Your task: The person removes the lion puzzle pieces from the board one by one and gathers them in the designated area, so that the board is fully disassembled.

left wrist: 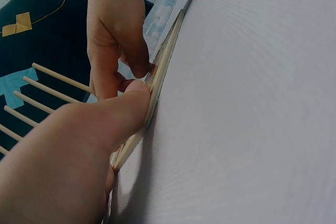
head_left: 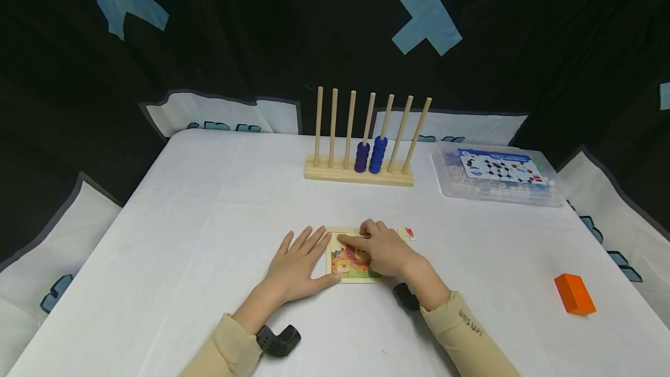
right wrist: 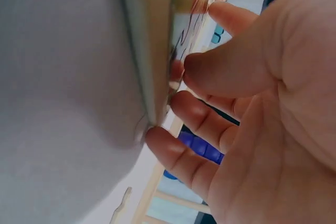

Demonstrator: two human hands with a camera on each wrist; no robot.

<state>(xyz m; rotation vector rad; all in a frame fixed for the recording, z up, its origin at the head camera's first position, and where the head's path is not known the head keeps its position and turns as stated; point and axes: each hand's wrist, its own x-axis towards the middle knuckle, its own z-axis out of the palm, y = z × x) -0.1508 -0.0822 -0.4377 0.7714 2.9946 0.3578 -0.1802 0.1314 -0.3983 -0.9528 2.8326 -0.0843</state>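
Observation:
A small wooden jigsaw puzzle [head_left: 348,266] with a colourful picture lies in its pale tray near the middle of the table. Spread along the tray's left side is my left hand [head_left: 295,269], its thumb at the lower left corner and its fingertips at the upper left. My right hand [head_left: 387,249] lies over the puzzle's right part, hiding some of the picture. Its index finger reaches to the upper left of the puzzle. In the right wrist view the thumb [right wrist: 226,77] meets the picture surface, while other fingertips are at the tray's edge.
One loose puzzle piece [head_left: 407,234] lies just right of the tray. Behind stands a wooden peg rack [head_left: 335,172] with purple and blue beads on two pegs. A clear plastic box [head_left: 492,194] is at the back right, an orange block [head_left: 574,294] at the right.

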